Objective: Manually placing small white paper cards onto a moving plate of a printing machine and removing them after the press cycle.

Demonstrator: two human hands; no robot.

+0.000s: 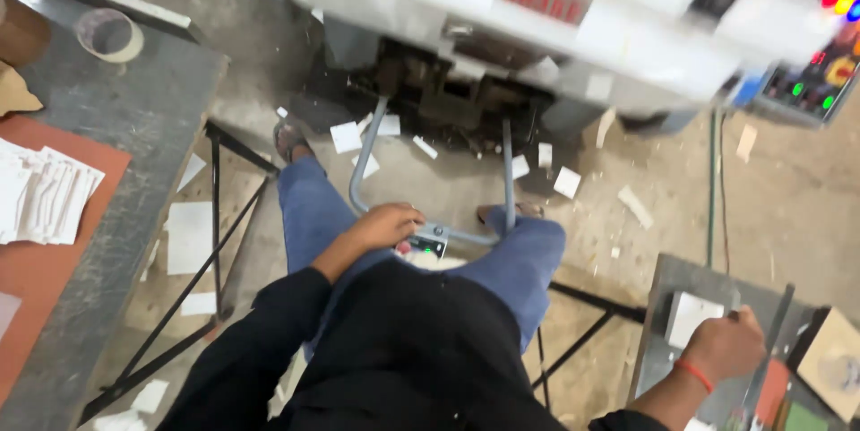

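I sit looking down at my blue-jeaned legs in front of a grey machine point(537, 28). My left hand point(387, 225) rests loosely on my left thigh, next to a small box with red and green buttons point(423, 245) fixed to a bent metal pipe frame point(363, 158). It holds nothing. My right hand point(727, 343), with a red band at the wrist, is closed on a white piece of paper point(694, 314) lying on a small grey side table point(667, 279) at the lower right.
A grey worktable point(134, 108) on the left carries an orange sheet, a fanned stack of white papers point(40, 196) and a tape roll point(108, 34). Paper scraps litter the concrete floor point(627, 202). A control panel with coloured lights point(820, 64) sits at the upper right.
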